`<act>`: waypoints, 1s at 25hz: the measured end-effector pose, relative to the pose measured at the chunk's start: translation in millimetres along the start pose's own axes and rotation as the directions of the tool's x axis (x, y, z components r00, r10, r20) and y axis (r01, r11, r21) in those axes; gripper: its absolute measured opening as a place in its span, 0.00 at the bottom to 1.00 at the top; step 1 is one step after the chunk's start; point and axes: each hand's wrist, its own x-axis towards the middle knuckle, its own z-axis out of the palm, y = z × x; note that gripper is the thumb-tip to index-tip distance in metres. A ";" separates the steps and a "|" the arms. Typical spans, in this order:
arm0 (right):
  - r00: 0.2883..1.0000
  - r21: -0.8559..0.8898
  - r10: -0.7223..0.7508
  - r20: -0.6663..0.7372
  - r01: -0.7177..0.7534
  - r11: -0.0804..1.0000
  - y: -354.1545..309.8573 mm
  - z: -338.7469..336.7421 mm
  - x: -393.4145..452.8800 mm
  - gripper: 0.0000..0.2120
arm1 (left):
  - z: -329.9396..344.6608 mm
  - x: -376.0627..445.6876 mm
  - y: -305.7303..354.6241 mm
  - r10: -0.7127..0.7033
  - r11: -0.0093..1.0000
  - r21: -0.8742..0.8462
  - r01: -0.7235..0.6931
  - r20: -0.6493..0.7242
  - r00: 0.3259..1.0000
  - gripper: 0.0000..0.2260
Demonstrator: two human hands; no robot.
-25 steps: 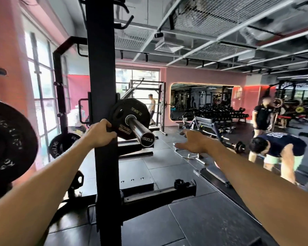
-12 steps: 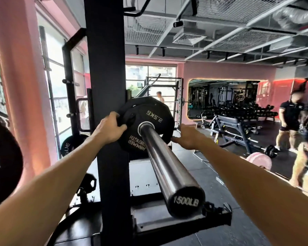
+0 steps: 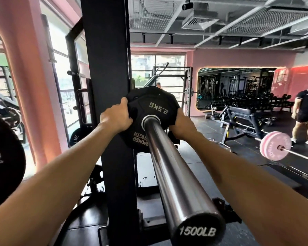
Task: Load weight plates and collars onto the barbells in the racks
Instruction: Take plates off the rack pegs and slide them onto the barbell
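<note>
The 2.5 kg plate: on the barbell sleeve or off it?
On. The sleeve passes through the plate centre hole; left hand and right hand grip its edges. No collar shows.

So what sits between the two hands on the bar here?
In the head view, the black 2.5 kg plate on the barbell sleeve lies between them: left hand grips its left edge, right hand its right.

Barbell sleeve (image 3: 169, 166): polished metal, glossy, smooth; matt black end cap w/ pale lettering. 2.5 kg plate (image 3: 149, 110) at 12 o'clock of it: matt black, rubber-like coating, pale raised lettering. Rack upright (image 3: 107, 68) at 10 o'clock: matt black painted metal. Floor (image 3: 238, 157): dark matt tiles.
</note>
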 end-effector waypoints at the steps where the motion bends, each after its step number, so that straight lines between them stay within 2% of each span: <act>1: 1.000 0.012 -0.017 -0.008 0.017 1.000 -1.2 -2.1 -1.6 0.24 | -0.5 -4.1 0.3 -0.023 1.000 -0.010 0.024 0.032 0.999 0.20; 4: 0.997 0.016 -0.073 0.005 0.073 0.997 -5.3 -16.6 -11.1 0.23 | -3.3 -21.6 -1.4 -0.104 0.981 -0.154 0.120 0.103 0.989 0.26; 7: 0.993 -0.023 -0.103 0.061 0.104 0.994 -6.7 -33.7 -28.8 0.23 | -11.5 -43.9 0.0 -0.152 0.941 -0.297 0.165 0.066 0.986 0.22; 10: 0.994 -0.049 -0.090 0.063 0.093 0.994 -7.4 -48.7 -58.5 0.18 | -23.5 -73.2 7.4 -0.118 0.960 -0.264 0.099 -0.059 0.991 0.14; 12: 0.993 -0.058 -0.101 0.060 0.104 0.993 -8.1 -60.9 -82.3 0.17 | -34.7 -97.9 13.1 -0.105 0.970 -0.231 0.076 -0.114 0.988 0.13; 15: 0.989 -0.052 -0.135 0.055 0.138 0.989 -11.8 -83.4 -119.3 0.17 | -54.1 -136.7 18.7 -0.095 0.974 -0.219 0.064 -0.130 0.987 0.16; 25: 0.980 0.015 -0.192 0.056 0.191 0.981 -27.3 -161.9 -261.5 0.18 | -136.9 -270.2 46.3 -0.029 0.974 -0.228 -0.004 -0.141 0.990 0.14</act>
